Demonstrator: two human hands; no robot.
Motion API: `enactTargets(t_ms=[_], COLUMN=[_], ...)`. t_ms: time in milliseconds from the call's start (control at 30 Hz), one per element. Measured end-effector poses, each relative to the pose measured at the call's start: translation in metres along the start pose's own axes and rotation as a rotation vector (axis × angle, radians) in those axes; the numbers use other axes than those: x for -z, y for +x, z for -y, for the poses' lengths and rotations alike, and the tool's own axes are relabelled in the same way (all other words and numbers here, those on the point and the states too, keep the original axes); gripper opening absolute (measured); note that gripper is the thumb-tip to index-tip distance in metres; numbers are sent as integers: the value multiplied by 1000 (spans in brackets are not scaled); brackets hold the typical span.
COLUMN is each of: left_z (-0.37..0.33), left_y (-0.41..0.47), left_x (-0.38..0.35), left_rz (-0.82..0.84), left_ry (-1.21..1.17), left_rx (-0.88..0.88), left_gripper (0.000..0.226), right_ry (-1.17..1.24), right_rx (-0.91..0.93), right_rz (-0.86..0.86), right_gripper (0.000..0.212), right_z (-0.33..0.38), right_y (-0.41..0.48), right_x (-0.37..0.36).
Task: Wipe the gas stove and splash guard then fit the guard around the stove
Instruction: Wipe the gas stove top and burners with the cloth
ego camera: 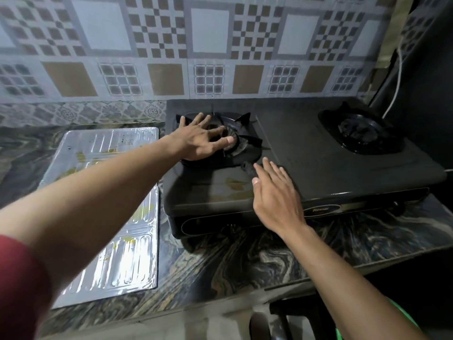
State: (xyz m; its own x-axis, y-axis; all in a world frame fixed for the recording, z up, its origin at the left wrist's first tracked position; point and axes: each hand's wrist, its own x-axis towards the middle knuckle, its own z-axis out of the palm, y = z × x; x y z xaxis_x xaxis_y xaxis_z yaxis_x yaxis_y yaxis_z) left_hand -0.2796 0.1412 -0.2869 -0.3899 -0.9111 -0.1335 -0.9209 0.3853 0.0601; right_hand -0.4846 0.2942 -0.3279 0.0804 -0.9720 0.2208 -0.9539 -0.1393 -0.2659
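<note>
- Since neither hand has a cloth in it, I'd say this is basically the starting line, with no wiping visibly done yet.
- Left hand (201, 138) is spread wide open, fingers splayed over the left burner (228, 138) and its pan support. It looks like it's resting on or just above the prongs, not gripping anything that I can make out.
- Right hand (274, 192) is open and flat too, empty, hovering over or lightly on the top of the gas stove (318, 155), just in front of that burner.
- Right beside the right thumb there's a yellowish smear (235, 184) on the stove top, so the stove still looks dirty to me.
- Splash guard (110, 192) lies flat on the marble counter (245, 261), off past the left forearm and just beside the stove's left edge. It's got yellow spots on its panels, so it's not cleaned either, and definitely not standing around the stove.
- Right burner (360, 132) sits well away from both hands, untouched as far as I can tell.
- Still left, my guess: lift the supports off maybe, find a rag (none in view), wipe the stove, wipe the guard, then stand it up around the stove.
</note>
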Motion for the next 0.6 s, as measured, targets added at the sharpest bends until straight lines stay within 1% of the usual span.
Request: enactTargets(t_ms=[100, 200, 300, 433, 533, 600], left_z=[4, 4, 6, 10, 10, 10], left_y=[-1, -2, -2, 2, 5, 6], left_x=[2, 3, 4, 3, 3, 2], left_rz=[7, 5, -6, 42, 66, 72], left_ry=[-24, -54, -22, -42, -43, -54], left_rx=[-17, -21, 12, 43, 49, 50], left_gripper=[94, 83, 84, 86, 87, 87], right_ry=[-4, 14, 45, 59, 63, 72], right_rx=[4, 85, 159, 219, 283, 327], right_rz=[-45, -46, -39, -59, -43, -37], right_gripper=[55, 57, 56, 51, 43, 46], right_z=[10, 38, 70, 92, 108, 118], right_y=[-3, -5, -6, -5, -2, 1], right_x=[-5, -13, -22, -27, -31, -35])
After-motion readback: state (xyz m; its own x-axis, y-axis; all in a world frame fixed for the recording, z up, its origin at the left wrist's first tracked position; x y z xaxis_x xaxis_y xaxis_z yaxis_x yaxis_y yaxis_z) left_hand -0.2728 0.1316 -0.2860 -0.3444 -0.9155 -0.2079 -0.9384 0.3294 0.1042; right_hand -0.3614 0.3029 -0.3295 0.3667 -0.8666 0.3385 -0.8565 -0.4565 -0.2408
